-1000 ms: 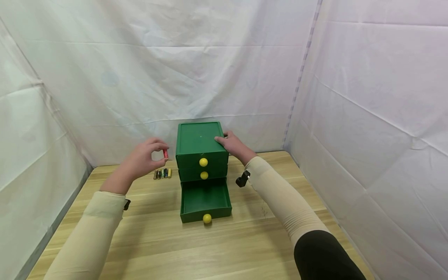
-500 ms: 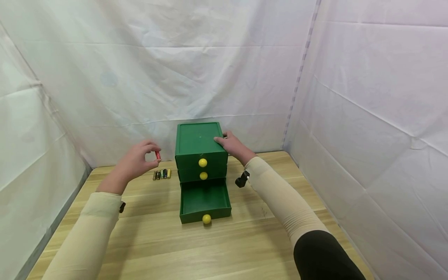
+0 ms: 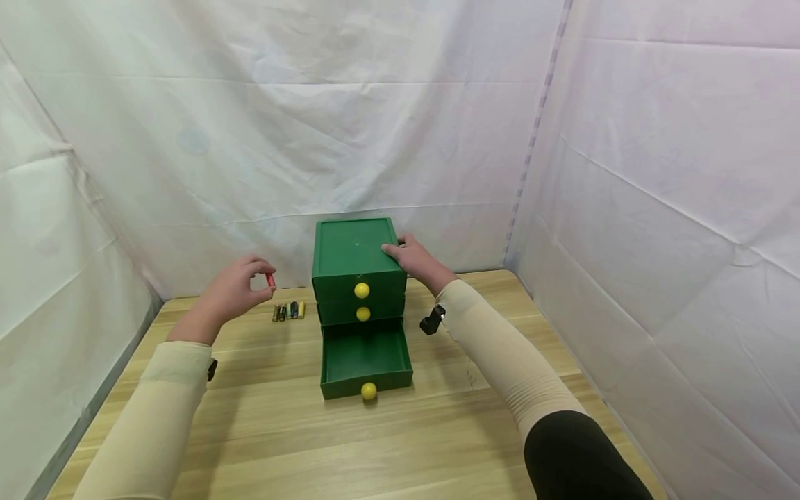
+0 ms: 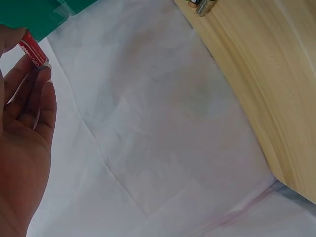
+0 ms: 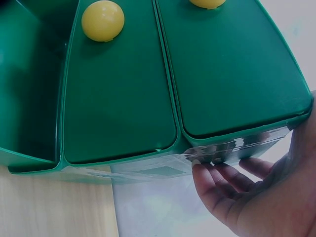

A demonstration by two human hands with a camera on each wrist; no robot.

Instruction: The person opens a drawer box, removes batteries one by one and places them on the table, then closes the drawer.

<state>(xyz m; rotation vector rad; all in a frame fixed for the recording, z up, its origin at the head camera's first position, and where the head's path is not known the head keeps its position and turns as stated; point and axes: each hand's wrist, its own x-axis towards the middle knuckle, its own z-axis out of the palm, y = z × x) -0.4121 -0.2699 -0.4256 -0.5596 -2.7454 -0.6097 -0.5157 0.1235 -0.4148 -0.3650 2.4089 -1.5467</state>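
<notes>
My left hand (image 3: 234,290) pinches a small red battery (image 3: 270,279) between thumb and fingertips, raised above the table left of the green drawer cabinet (image 3: 356,246). The left wrist view shows the red battery (image 4: 32,48) tilted, with white lettering and a metal end. My right hand (image 3: 421,262) rests on the cabinet's upper right side, thumb on the top edge. In the right wrist view, that hand's fingers (image 5: 237,182) touch the taped side wall; its thumb is hidden there. The lowest drawer (image 3: 367,354) is pulled out with nothing in it; the two above are closed.
Several batteries (image 3: 289,311) lie side by side on the wooden table (image 3: 300,444), left of the cabinet. Yellow round knobs (image 3: 369,391) stick out from the drawer fronts. White cloth (image 3: 400,125) hangs behind and along both sides.
My left hand has drawn away from the cabinet to the left and slightly down, still pinching the red battery. The right hand and the drawers have stayed put.
</notes>
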